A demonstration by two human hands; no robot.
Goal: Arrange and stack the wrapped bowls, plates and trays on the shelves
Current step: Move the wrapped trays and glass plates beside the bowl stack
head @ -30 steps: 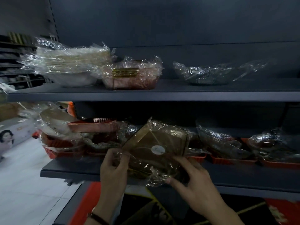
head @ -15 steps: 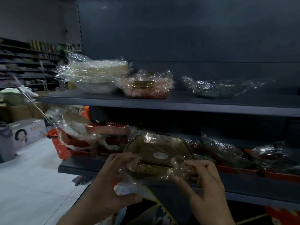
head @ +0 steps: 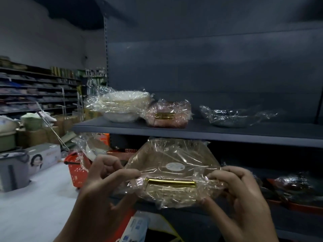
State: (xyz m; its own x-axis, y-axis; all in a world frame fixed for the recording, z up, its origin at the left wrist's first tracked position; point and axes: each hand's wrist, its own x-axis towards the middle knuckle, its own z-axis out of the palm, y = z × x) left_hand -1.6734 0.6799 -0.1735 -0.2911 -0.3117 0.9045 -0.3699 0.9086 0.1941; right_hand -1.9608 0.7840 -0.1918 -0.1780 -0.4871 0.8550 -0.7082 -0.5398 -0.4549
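Across the middle of the frame, I see the upper shelf (head: 201, 132) running to the right, its front edge just above the wrapped tray (head: 174, 159). Open shelf board lies at the right, past the wrapped clear dish (head: 229, 117). The white bowls (head: 122, 107) and the pink tray (head: 167, 116) crowd its left end. At lower centre, my left hand (head: 104, 186) and right hand (head: 241, 194) pinch the wrapped tray's two ends with curled fingers, its gold handle (head: 171, 182) facing me.
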